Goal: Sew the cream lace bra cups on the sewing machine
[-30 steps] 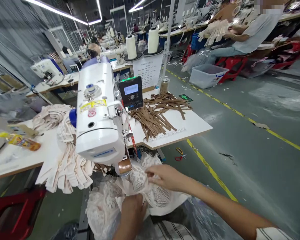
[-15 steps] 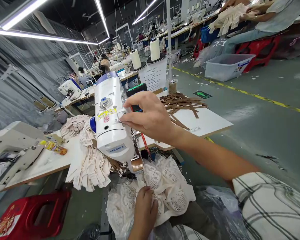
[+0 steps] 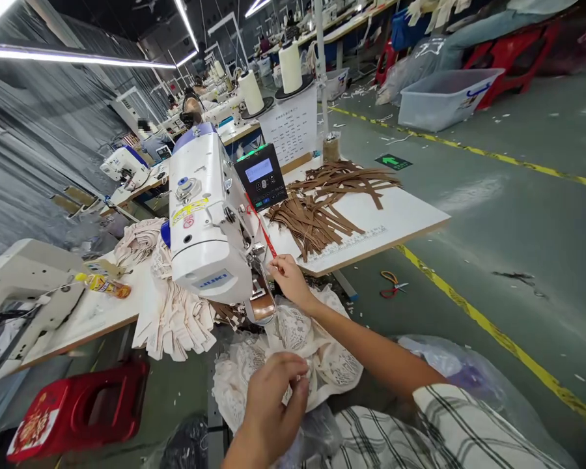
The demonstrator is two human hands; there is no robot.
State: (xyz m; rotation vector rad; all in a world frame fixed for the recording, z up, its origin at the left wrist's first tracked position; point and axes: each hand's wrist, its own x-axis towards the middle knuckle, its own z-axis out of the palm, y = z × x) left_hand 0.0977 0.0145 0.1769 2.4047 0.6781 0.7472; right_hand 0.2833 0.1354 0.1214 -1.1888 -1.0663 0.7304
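My right hand [image 3: 293,281] is at the right side of the white sewing machine [image 3: 209,228], close to the needle area. Its fingertips are pinched together beside a hanging red ribbon [image 3: 266,236]; whatever is between them is too small to make out. In front of the machine, cream lace bra pieces [image 3: 334,355] lie bunched over my lap. Low in the view, my left hand [image 3: 276,397] is curled over this lace, thumb and fingers closed together. What it pinches, if anything, is hidden. A brown curved guide [image 3: 262,306] sits at the machine's front end.
Brown strips [image 3: 317,221] lie on the white tabletop [image 3: 410,212] beside a control panel [image 3: 261,176]. Stacked cream pieces [image 3: 178,322] hang over the left table, near a drink bottle [image 3: 108,286]. A red stool [image 3: 85,407] and orange-handled snips [image 3: 393,284] are on the floor.
My right hand has come down from the top of the machine to the needle area. My left hand has drawn back toward me and lifted off the lace somewhat. The view has shifted slightly.
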